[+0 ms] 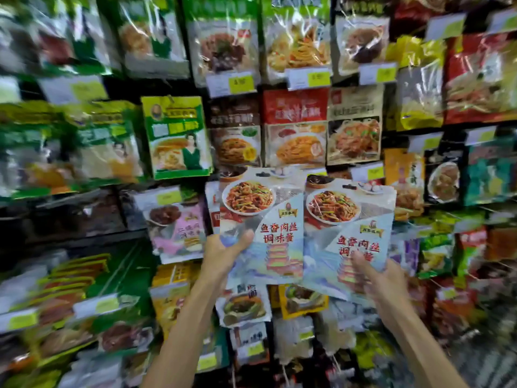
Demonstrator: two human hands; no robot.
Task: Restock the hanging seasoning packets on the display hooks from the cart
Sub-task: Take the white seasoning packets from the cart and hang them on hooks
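Two matching pale blue seasoning packets with a stir-fry picture and red characters are held up in front of the display wall. My left hand (223,252) grips the lower left corner of the left packet (261,225), thumb across its front. My right hand (383,281) pinches the lower edge of the right packet (349,233), thumb on its front; this hand is blurred. The packets sit side by side, the right one slightly lower and overlapping the left one's edge. Their hanging holes are near the top edges. No cart is in view.
The wall is densely hung with other seasoning packets on hooks, such as a green packet (177,137) at upper left and a red-topped packet (295,127) just above. Yellow price tags (241,83) hang on hook ends. Shelves with flat packs (70,275) sit at lower left.
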